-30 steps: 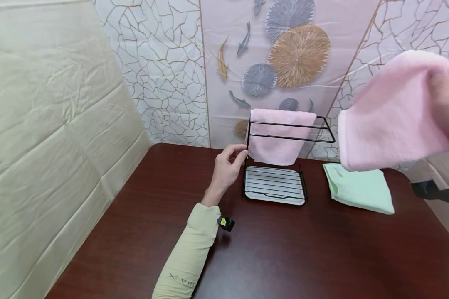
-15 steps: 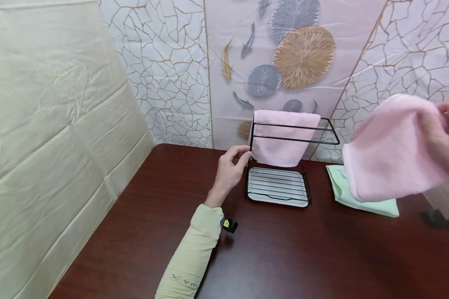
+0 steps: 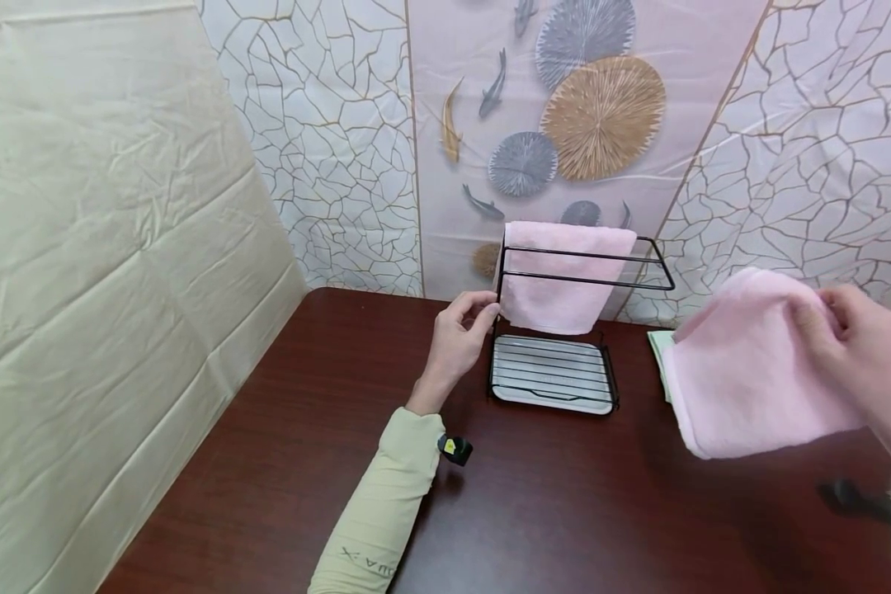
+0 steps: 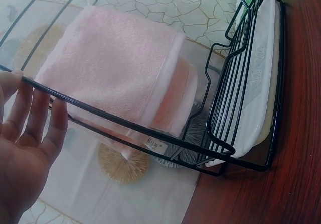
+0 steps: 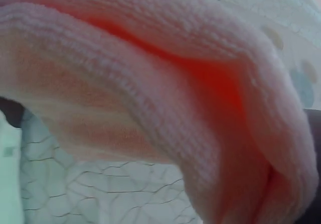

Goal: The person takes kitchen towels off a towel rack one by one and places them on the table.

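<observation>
My left hand (image 3: pixel 453 346) pinches the left upright of a black wire rack (image 3: pixel 586 281), thumb against fingers. The left wrist view shows its fingertips (image 4: pixel 56 114) at the rack's wire (image 4: pixel 110 116). Over the rack's top bars hangs one pink towel (image 3: pixel 553 307). My right hand (image 3: pixel 861 355) holds a second pink towel (image 3: pixel 750 379) in the air to the right of the rack, pinched near its upper right side. That towel's folded edge (image 5: pixel 165 113) fills much of the right wrist view. My right fingertips are partly hidden by the cloth.
A white tray (image 4: pixel 261 78) sits in the rack's base. A folded green towel (image 3: pixel 661 346) lies right of the rack, mostly behind the held towel. The brown table (image 3: pixel 267 462) meets a patterned backdrop (image 3: pixel 341 148) at the back and a cream cloth wall (image 3: pixel 119 289) at left.
My right hand has lowered the held pink towel and brought it slightly leftward, so it now covers most of the green towel. My left hand stays on the rack.
</observation>
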`<action>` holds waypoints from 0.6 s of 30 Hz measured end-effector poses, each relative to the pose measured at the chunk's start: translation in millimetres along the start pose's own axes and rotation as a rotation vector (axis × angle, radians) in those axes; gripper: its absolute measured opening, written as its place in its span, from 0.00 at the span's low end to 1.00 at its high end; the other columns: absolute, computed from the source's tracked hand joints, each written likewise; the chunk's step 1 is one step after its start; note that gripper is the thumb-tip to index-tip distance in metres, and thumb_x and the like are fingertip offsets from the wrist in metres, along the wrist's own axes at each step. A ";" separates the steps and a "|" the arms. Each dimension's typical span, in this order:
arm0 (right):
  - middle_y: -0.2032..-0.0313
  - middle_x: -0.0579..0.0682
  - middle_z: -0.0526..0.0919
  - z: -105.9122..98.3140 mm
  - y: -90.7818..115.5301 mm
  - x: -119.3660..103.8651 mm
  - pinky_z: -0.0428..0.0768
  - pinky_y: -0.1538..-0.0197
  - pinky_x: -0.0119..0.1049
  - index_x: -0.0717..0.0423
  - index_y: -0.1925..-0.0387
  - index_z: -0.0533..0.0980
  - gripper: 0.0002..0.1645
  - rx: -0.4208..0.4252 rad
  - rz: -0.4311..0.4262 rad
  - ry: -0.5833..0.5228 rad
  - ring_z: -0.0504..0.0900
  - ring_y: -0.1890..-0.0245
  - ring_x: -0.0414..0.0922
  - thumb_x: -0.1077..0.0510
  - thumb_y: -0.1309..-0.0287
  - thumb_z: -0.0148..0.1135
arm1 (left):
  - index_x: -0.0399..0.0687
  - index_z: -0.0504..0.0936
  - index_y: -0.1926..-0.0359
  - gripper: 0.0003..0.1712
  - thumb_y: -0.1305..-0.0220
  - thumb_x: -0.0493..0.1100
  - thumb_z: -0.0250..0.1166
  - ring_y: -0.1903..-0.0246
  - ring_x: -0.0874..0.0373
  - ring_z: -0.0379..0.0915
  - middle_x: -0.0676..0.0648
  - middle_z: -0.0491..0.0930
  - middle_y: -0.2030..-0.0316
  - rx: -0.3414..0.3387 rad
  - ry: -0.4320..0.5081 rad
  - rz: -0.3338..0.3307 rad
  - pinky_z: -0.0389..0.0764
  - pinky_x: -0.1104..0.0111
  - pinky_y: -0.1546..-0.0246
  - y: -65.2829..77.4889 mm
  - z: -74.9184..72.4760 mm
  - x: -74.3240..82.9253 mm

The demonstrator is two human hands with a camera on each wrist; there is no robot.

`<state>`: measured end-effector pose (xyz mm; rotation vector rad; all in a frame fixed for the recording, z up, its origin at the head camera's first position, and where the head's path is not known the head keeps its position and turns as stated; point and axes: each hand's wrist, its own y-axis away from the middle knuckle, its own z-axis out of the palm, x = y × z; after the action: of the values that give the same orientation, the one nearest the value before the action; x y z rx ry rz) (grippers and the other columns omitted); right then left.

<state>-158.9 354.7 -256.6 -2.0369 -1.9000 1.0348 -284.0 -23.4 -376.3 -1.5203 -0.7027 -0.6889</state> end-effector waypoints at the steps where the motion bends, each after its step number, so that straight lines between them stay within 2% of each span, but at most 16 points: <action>1: 0.64 0.75 0.79 2.3 3.2 4.4 0.57 0.71 0.31 0.66 0.56 0.76 0.23 -0.009 0.001 0.004 0.76 0.76 0.60 0.47 0.32 0.53 | 0.37 0.83 0.54 0.10 0.33 0.38 0.63 0.70 0.61 0.77 0.39 0.82 0.62 -0.003 -0.001 0.001 0.82 0.74 0.67 0.0 0.3 -0.2; 2: 0.62 0.76 0.79 4.4 6.4 8.8 0.57 0.71 0.32 0.66 0.56 0.76 0.23 -0.018 0.004 0.005 0.75 0.71 0.68 0.47 0.32 0.52 | 0.37 0.83 0.54 0.10 0.33 0.38 0.63 0.70 0.61 0.77 0.39 0.82 0.62 -0.007 -0.002 0.001 0.82 0.74 0.67 -0.1 0.6 -0.3; 4: 0.59 0.77 0.78 8.0 12.9 18.3 0.58 0.69 0.33 0.67 0.54 0.75 0.24 -0.052 0.025 0.005 0.74 0.65 0.74 0.48 0.31 0.52 | 0.36 0.83 0.54 0.10 0.33 0.38 0.63 0.70 0.59 0.77 0.40 0.82 0.62 -0.012 -0.006 0.004 0.83 0.73 0.67 -0.2 1.2 -0.5; 9: 0.55 0.79 0.77 18.0 26.3 43.5 0.63 0.67 0.43 0.69 0.52 0.74 0.26 -0.128 0.062 0.028 0.74 0.62 0.76 0.47 0.31 0.50 | 0.35 0.82 0.54 0.10 0.32 0.37 0.63 0.70 0.60 0.77 0.40 0.82 0.62 -0.008 -0.004 0.004 0.83 0.73 0.67 -0.2 3.4 -1.4; 10: 0.55 0.79 0.77 19.7 29.0 48.7 0.63 0.67 0.42 0.69 0.52 0.74 0.26 -0.138 0.064 0.028 0.74 0.62 0.75 0.48 0.31 0.50 | 0.35 0.82 0.54 0.10 0.32 0.37 0.63 0.70 0.60 0.77 0.39 0.82 0.62 -0.007 -0.001 0.002 0.82 0.73 0.67 0.0 4.0 -1.4; 12: 0.55 0.79 0.77 22.8 34.8 61.0 0.64 0.67 0.39 0.70 0.52 0.74 0.25 -0.152 0.060 0.022 0.81 0.69 0.53 0.48 0.31 0.51 | 0.36 0.83 0.54 0.10 0.32 0.37 0.63 0.70 0.60 0.77 0.39 0.82 0.62 -0.012 0.003 -0.003 0.82 0.74 0.67 0.8 5.4 -1.4; 13: 0.56 0.79 0.77 23.6 37.6 67.0 0.63 0.67 0.35 0.70 0.52 0.74 0.25 -0.154 0.053 0.008 0.80 0.71 0.40 0.49 0.31 0.52 | 0.36 0.83 0.54 0.10 0.32 0.37 0.63 0.70 0.60 0.77 0.39 0.82 0.62 -0.017 0.004 -0.005 0.82 0.74 0.67 1.1 6.1 -1.6; 15: 0.57 0.79 0.78 24.6 43.6 78.5 0.62 0.70 0.29 0.71 0.53 0.74 0.24 -0.155 0.048 -0.027 0.69 0.73 0.19 0.51 0.32 0.53 | 0.37 0.83 0.54 0.10 0.32 0.37 0.63 0.70 0.60 0.77 0.39 0.82 0.62 -0.025 0.004 -0.007 0.82 0.74 0.67 1.4 7.5 -1.7; 16: 0.59 0.78 0.78 24.5 46.2 83.9 0.60 0.72 0.26 0.72 0.54 0.74 0.23 -0.152 0.044 -0.045 0.62 0.72 0.12 0.52 0.33 0.53 | 0.37 0.83 0.54 0.10 0.32 0.38 0.63 0.70 0.61 0.77 0.39 0.82 0.62 -0.028 0.001 -0.006 0.82 0.74 0.67 1.3 7.9 -1.7; 17: 0.64 0.68 0.83 24.8 48.5 89.4 0.60 0.73 0.24 0.72 0.55 0.74 0.21 -0.145 0.042 -0.069 0.56 0.71 0.08 0.53 0.33 0.53 | 0.37 0.83 0.54 0.10 0.32 0.38 0.63 0.70 0.61 0.77 0.40 0.82 0.61 -0.030 -0.002 -0.007 0.82 0.74 0.67 1.2 8.3 -1.4; 18: 0.69 0.56 0.86 25.1 51.1 93.9 0.60 0.74 0.23 0.72 0.55 0.74 0.21 -0.141 0.046 -0.094 0.56 0.72 0.08 0.54 0.33 0.53 | 0.37 0.83 0.53 0.10 0.32 0.38 0.62 0.69 0.62 0.76 0.40 0.82 0.61 -0.032 -0.005 -0.007 0.82 0.75 0.66 0.9 8.5 -1.3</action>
<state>-136.9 424.9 -338.1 -2.1527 -2.0353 1.0527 -284.1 -15.0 -378.4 -1.5501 -0.7043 -0.7051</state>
